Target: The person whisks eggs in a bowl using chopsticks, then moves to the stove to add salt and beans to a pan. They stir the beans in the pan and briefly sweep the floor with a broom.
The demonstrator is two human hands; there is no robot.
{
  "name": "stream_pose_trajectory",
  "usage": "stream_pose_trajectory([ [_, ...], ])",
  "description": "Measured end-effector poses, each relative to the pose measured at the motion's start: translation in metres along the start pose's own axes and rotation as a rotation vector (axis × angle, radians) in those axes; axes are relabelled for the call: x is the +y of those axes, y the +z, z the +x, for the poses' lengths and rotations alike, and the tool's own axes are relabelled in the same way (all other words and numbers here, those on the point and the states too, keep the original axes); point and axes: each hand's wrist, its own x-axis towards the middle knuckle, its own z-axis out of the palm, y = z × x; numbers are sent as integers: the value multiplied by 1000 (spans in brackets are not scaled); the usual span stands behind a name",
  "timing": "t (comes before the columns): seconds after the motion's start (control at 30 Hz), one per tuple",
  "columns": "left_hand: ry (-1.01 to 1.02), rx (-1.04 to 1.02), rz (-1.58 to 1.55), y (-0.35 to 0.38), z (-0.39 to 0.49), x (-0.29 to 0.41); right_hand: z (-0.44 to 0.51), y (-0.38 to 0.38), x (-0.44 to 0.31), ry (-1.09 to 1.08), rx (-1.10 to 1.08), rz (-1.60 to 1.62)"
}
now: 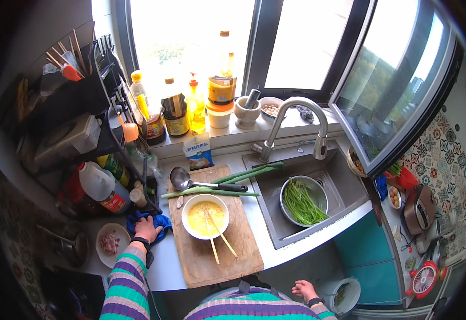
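Observation:
My left hand [147,228] rests on a crumpled blue cloth [162,221] at the left of the counter, its fingers curled into the fabric. Just left of it is a plate with chopped raw meat [109,243]. To its right, a white bowl of beaten egg [205,206] stands on a wooden cutting board [221,272]. A pair of chopsticks [213,240] leans in that bowl. Behind it, a ladle with a black handle [181,179] lies across scallions [213,191]. My right hand [305,289] hangs beside my body over the floor, holding nothing, with loosely bent fingers.
A sink [265,216] at the right contains a metal bowl of green stalks [303,202] under a faucet [322,132]. Sauce bottles [175,116] line the windowsill. A black rack [115,120] rises at the left. The open window sash [393,88] projects inward. A waste bin [351,288] stands below.

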Motion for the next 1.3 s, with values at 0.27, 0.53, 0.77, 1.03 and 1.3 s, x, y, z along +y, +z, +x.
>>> stream_pose_trajectory([
  [0.27, -17, 33, 23, 7, 3, 2, -2, 5, -2, -18, 2, 29],
  [0.53, 17, 37, -7, 4, 4, 1, 0, 1, 3, -11, -25, 27],
  [0.77, 27, 33, 15, 6, 6, 0, 3, -1, 5, 8, -30, 14],
  [1.03, 3, 56, -5, 14, 9, -2, 4, -2, 7, -5, -26, 25],
  [1.3, 18, 55, -12, 16, 11, -3, 3, -1, -1, 7, -9, 0],
])
